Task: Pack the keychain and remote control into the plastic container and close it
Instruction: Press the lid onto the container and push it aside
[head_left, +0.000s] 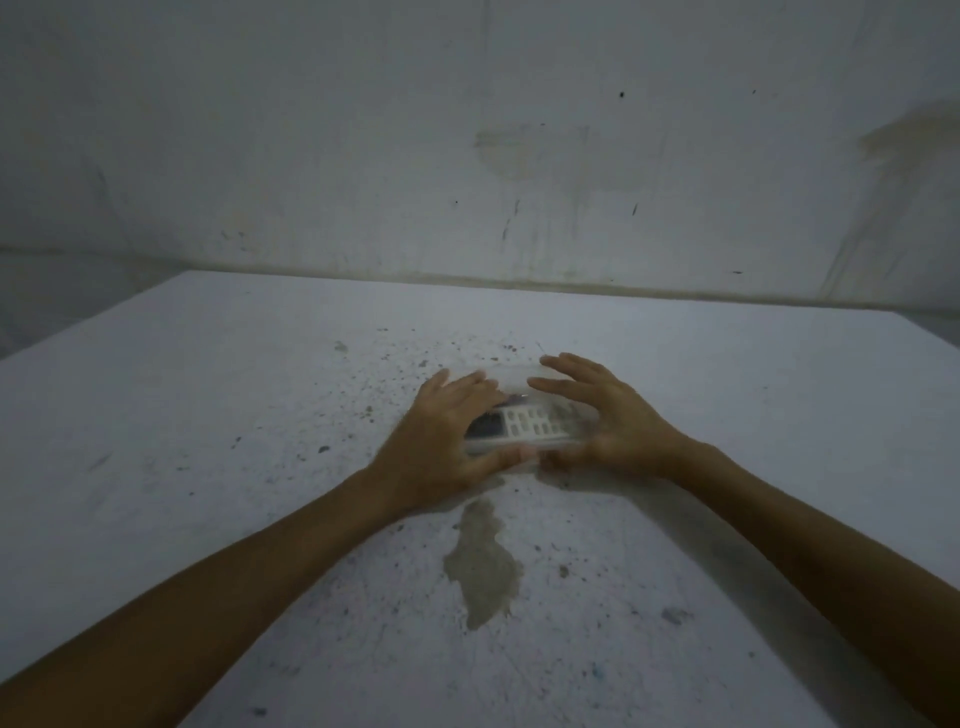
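A clear plastic container (511, 382) rests on the white table (208, 415) with its lid on top. Through the lid I see a white remote control (524, 425) with a dark screen at its left end. A small dark shape beside the remote may be the keychain; it is too blurred to tell. My left hand (441, 441) lies over the container's left side, fingers on the lid and thumb at the near edge. My right hand (613, 421) covers its right side, fingers spread above the lid, thumb at the near edge.
The table top is speckled with dark spots, and a grey-brown stain (483, 561) lies just in front of the container. A stained wall (467, 156) rises behind the table's far edge.
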